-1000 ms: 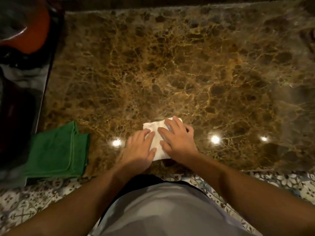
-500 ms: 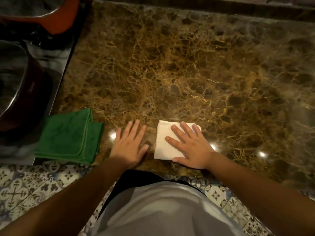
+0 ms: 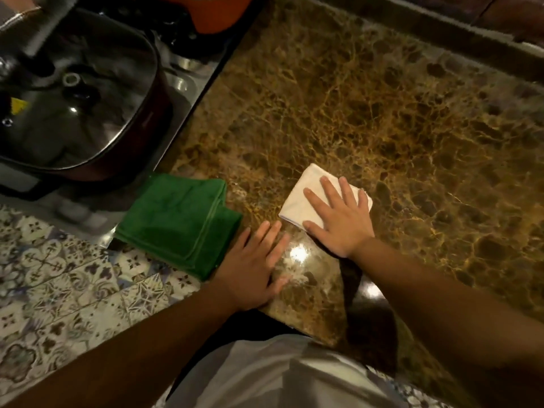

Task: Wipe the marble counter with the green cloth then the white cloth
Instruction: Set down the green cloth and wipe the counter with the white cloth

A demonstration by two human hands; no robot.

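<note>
Off the desk's left edge sits a steel sink (image 3: 188,92), and in it a big dark pot (image 3: 88,113) with a shiny rim; behind that, at the top, part of an orange vessel (image 3: 215,16) shows. Below the sink I can see a floor of patterned tiles (image 3: 59,284).

On the brown marble desk (image 3: 382,113), the green cloth (image 3: 179,219) lies folded at the near left corner, its left side reaching over the sink's rim and its near corner hanging a little past the desk's front edge. Nobody is holding it.

Just right of it, the left hand (image 3: 253,272) lies flat and open on the bare marble at the front edge, palm down, fingers spread and pointing away from the person. Its little-finger side is touching or almost touching the green cloth; I cannot tell which. A bright glare from a lamp shines on the stone just beside its thumb.

Further right and a bit deeper in from the front edge, the white cloth (image 3: 303,198) lies folded into a small square, turned cornerwise. The right hand (image 3: 338,219) presses on it, open and flat, fingers spread over its right half, grasping nothing. The rest of the marble to the right and toward the back edge is veined gold and brown.
</note>
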